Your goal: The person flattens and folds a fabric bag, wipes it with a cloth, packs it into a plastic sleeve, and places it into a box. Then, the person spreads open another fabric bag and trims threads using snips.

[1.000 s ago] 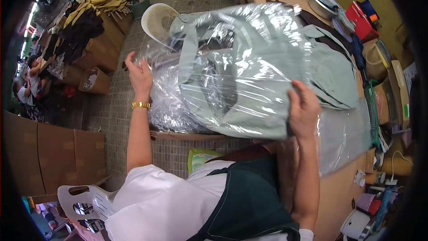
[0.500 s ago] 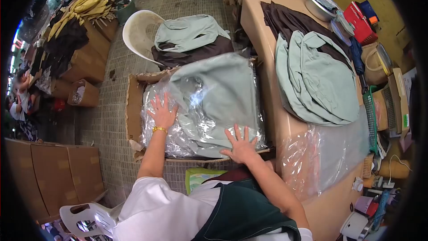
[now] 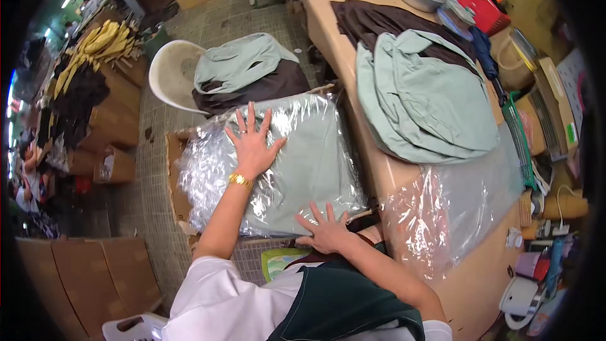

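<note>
A pale green folded garment in a clear plastic bag [image 3: 309, 164] lies flat on top of the open cardboard box [image 3: 179, 180]. My left hand [image 3: 254, 148], with a gold watch at its wrist, rests on the bag's upper left part, fingers spread. Near the bag's front edge my right hand [image 3: 326, 230] lies with its fingers apart, touching the plastic. Crumpled shiny plastic bunches along the left side of the box. What lies beneath the top bag is hidden.
Right of the box, a table [image 3: 344, 82] bears pale green garments [image 3: 423, 98], dark brown cloth [image 3: 391, 22] and clear plastic bags [image 3: 467, 183]. Behind the box, a white chair [image 3: 170, 76] holds more garments [image 3: 243, 66]. Stacked cartons [image 3: 82, 278] stand at lower left.
My left hand has moved up and right across the bag. The garment's bag, raised and rumpled before, now lies flatter. My right hand stays near the front edge. The view has shifted slightly.
</note>
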Demonstrator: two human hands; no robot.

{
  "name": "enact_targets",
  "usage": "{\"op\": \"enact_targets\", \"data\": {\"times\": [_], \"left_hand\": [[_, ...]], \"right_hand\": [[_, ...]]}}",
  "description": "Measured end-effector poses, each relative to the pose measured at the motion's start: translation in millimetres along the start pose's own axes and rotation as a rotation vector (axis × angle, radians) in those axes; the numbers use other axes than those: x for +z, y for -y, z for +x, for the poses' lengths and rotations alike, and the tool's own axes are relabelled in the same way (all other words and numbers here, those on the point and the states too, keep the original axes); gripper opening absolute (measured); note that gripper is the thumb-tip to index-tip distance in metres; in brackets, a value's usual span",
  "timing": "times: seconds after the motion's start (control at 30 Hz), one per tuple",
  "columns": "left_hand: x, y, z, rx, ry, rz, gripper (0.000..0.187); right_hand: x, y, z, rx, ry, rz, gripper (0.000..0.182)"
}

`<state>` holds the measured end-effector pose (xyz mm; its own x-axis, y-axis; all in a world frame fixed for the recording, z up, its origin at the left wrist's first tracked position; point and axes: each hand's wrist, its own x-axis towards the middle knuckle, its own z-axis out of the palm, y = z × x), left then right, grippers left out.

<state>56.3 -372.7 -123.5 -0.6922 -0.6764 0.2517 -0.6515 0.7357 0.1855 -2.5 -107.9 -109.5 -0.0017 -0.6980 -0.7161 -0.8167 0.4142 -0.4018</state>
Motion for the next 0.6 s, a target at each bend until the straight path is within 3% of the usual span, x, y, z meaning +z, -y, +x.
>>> {"op": "enact_targets", "data": {"times": [0.07, 0.13, 0.17, 0.23, 0.3, 0.37, 0.43, 0.5, 0.53, 0.57, 0.6], "left_hand": [[55, 0, 5, 0.046, 0.054, 0.012, 0.077], [91, 13, 3, -0.072, 0.239, 0.148, 0.083], [91, 14, 3, -0.027, 0.238, 0.136, 0.083], [89, 15, 10, -0.102, 0.239, 0.013, 0.083], [51, 2, 24, -0.178, 0.402, 0.005, 0.08], [42, 10, 39, -0.141, 0.189, 0.195, 0.076], [11, 9, 58, 0.265, -0.406, -0.162, 0.052], [-41, -54, 64, 0.292, -0.44, -0.409, 0.029], [-53, -77, 68, 0.394, -0.413, -0.567, 0.023], [-71, -110, 67, 0.468, -0.336, -0.638, 0.022], [-84, -144, 64, 0.532, -0.267, -0.696, 0.02]], "right_hand": [[13, -13, 14, 0.05, 0.017, -0.055, 0.077], [1, -17, 22, 0.056, 0.005, 0.072, 0.077], [-11, -9, 20, 0.086, -0.018, 0.099, 0.077], [-50, 14, -4, -0.048, 0.2, 0.066, 0.075], [-90, 43, -78, -0.242, 0.027, 0.015, 0.069], [-90, 34, -140, -0.532, -0.61, 0.075, 0.059], [-96, -2, -202, -0.59, -0.905, 0.355, 0.048], [-65, -62, -257, -0.225, -1.337, 0.389, 0.033], [-45, -98, -280, 0.086, -1.542, 0.383, 0.03], [-13, -146, -296, 0.414, -1.687, 0.226, 0.025], [17, -193, -317, 0.581, -1.742, 0.186, 0.021]]}}
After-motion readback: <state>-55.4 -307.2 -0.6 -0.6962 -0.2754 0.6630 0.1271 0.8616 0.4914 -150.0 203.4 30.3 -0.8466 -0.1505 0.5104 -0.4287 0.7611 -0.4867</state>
